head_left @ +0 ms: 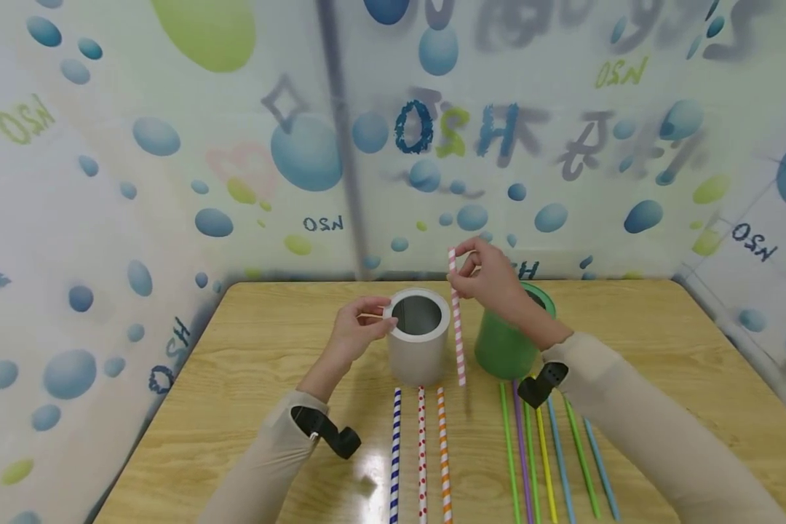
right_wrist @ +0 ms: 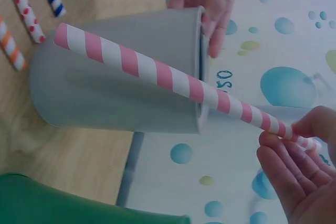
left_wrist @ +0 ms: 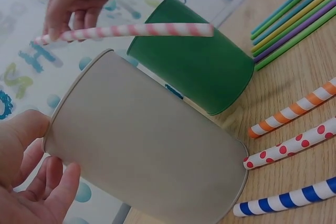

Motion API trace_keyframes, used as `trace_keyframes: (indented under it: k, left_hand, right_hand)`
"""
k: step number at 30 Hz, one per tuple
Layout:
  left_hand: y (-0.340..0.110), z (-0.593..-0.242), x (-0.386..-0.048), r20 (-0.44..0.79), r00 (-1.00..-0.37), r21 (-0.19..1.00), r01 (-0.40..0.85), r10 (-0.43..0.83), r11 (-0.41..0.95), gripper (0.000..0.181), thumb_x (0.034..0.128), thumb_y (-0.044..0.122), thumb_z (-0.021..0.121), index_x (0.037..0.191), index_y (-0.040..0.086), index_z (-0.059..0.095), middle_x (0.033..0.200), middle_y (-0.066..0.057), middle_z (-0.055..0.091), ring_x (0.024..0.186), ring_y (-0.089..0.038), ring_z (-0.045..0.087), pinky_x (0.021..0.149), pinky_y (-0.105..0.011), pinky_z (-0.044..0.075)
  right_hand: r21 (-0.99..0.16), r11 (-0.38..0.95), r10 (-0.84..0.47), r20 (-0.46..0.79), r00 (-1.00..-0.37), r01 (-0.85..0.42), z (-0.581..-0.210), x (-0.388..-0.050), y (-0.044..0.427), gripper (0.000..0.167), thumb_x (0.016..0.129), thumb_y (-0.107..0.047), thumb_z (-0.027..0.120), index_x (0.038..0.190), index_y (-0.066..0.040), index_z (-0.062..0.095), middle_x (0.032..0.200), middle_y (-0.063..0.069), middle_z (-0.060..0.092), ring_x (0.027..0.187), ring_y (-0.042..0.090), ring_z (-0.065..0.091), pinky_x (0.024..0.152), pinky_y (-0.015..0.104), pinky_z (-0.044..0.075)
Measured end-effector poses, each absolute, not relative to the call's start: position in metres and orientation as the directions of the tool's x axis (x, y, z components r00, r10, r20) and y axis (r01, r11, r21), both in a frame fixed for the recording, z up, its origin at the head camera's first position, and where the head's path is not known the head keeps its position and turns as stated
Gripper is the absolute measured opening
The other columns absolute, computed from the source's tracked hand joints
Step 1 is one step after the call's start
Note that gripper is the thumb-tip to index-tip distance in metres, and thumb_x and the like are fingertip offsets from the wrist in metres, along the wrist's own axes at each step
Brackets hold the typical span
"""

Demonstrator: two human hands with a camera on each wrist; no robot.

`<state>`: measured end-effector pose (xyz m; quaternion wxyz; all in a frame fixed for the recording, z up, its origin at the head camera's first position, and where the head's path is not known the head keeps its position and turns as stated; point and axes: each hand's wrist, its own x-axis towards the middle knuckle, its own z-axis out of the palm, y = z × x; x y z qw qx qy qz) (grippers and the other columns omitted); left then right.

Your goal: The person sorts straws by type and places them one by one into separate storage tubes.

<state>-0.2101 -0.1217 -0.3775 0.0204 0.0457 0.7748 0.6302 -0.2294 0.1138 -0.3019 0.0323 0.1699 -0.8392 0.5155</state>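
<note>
A pink-and-white striped paper straw [head_left: 458, 335] hangs nearly upright from my right hand [head_left: 487, 280], pinched near its top end between thumb and fingers. In the head view its lower end is above the table, between a grey can [head_left: 418, 360] and a green can [head_left: 504, 346]. My left hand [head_left: 356, 331] holds the rim of the grey can at its left side, as the left wrist view also shows with the left fingers [left_wrist: 65, 190] against the wall. Both cans stand upright; the grey one's visible interior is dark. My right forearm partly hides the green can.
In front of the grey can lie a blue-striped straw [head_left: 395, 455], a red-dotted straw [head_left: 422, 455] and an orange-striped straw [head_left: 444, 455]. Several plain coloured straws [head_left: 519, 451] lie before the green can. A patterned wall [head_left: 563, 145] stands behind the wooden table [head_left: 249, 349].
</note>
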Motion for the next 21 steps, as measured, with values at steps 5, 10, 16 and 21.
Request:
trace_keyframes:
  k: [5, 10, 16, 21]
  left_hand:
    - [-0.121, -0.374, -0.208, 0.02, -0.994, 0.981, 0.04, 0.107, 0.192, 0.037, 0.0805, 0.008, 0.069, 0.116, 0.003, 0.059, 0.103, -0.014, 0.053, 0.082, -0.02, 0.054, 0.071, -0.032, 0.052]
    - [-0.119, -0.365, -0.203, 0.014, -0.995, 0.978, 0.035, 0.1, 0.205, 0.035, 0.0811, 0.006, 0.068, 0.115, 0.002, 0.059, 0.102, -0.015, 0.054, 0.082, -0.021, 0.053, 0.071, -0.032, 0.052]
    - [-0.121, -0.375, -0.208, 0.013, -0.996, 0.979, 0.032, 0.092, 0.2, 0.035, 0.0805, 0.008, 0.069, 0.114, 0.005, 0.061, 0.103, -0.015, 0.054, 0.082, -0.021, 0.054, 0.069, -0.028, 0.051]
    - [-0.121, -0.367, -0.205, -0.001, -0.993, 0.984, 0.02, 0.118, 0.18, 0.037, 0.0806, 0.005, 0.068, 0.116, 0.0, 0.059, 0.104, -0.019, 0.053, 0.08, -0.019, 0.053, 0.07, -0.031, 0.052]
  right_hand:
    - [-0.854, 0.396, -0.247, 0.254, -0.935, -0.337, -0.285, -0.243, 0.107, 0.035, 0.083, -0.005, 0.061, 0.114, 0.002, 0.046, 0.073, 0.011, 0.056, 0.061, 0.022, 0.062, 0.061, 0.03, 0.053]
    - [-0.834, 0.404, -0.256, 0.292, -0.922, -0.376, -0.266, -0.253, 0.096, 0.034, 0.083, -0.006, 0.06, 0.114, 0.0, 0.046, 0.074, 0.012, 0.056, 0.061, 0.023, 0.061, 0.062, 0.03, 0.052]
    - [-0.799, 0.443, -0.257, 0.321, -0.911, -0.406, -0.243, -0.265, 0.08, 0.034, 0.082, -0.007, 0.06, 0.113, -0.003, 0.048, 0.073, 0.01, 0.056, 0.062, 0.025, 0.06, 0.06, 0.029, 0.05]
    - [-0.8, 0.436, -0.253, 0.331, -0.909, -0.413, -0.235, -0.272, 0.069, 0.033, 0.082, -0.006, 0.06, 0.113, -0.004, 0.048, 0.073, 0.011, 0.056, 0.064, 0.029, 0.06, 0.06, 0.03, 0.051]
